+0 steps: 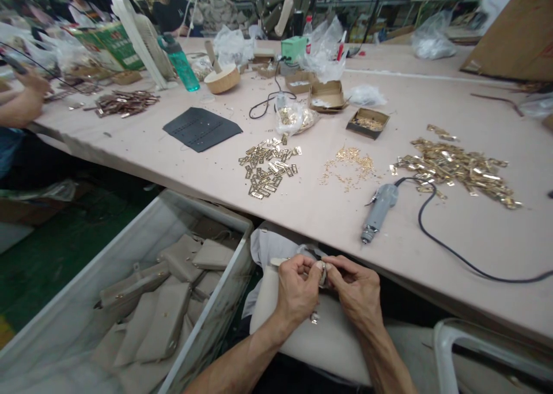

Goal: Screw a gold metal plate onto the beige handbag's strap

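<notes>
A beige bag (298,342) lies across my lap, below the table edge. My left hand (300,281) is closed in a pinch at the bag's far side, thumb and forefinger on a small part of it. From the other side my right hand (356,281) pinches at the same spot, its thumb almost meeting the left one. The fingers mostly hide that small part, so its exact shape cannot be made out. Just below the left fingers hangs a small shiny metal fitting (314,317).
On the table (302,209) lie a grey electric screwdriver (380,207) with its cord, metal plates (270,166), tiny gold pieces (349,163) and gold fittings (462,169). A white bin (216,296) of beige bags (159,319) stands left. Another person's hand (32,86) is at far left.
</notes>
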